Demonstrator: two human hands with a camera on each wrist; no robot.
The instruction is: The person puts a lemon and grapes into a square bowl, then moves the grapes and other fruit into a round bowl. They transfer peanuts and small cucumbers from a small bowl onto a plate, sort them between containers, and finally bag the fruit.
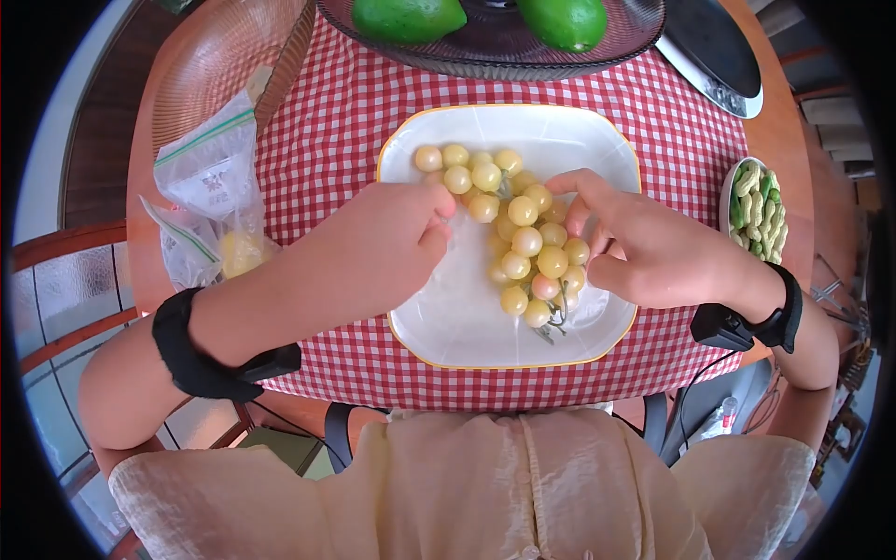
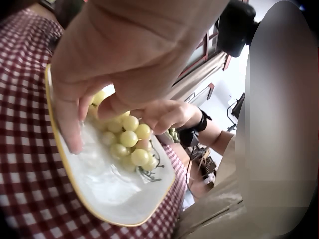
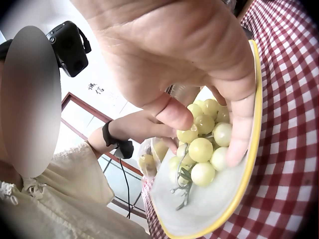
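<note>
- Cream ruffled blouse [image 1: 485, 485] fills the near edge, before a round wooden tabletop [image 1: 775, 131] spread with a red-and-white checked cloth [image 1: 336, 121].
- Pale yellow-green bunch of round grapes [image 1: 523, 233] on thin green stems lies in a white rectangular plate with a yellow rim [image 1: 448, 317].
- Left hand [image 1: 383, 247] pinches at the bunch's edge; right hand [image 1: 644, 247] curls its fingers onto the grapes.
- 2 green fruits [image 1: 411, 17] sit in a dark glass bowl [image 1: 485, 56].
</note>
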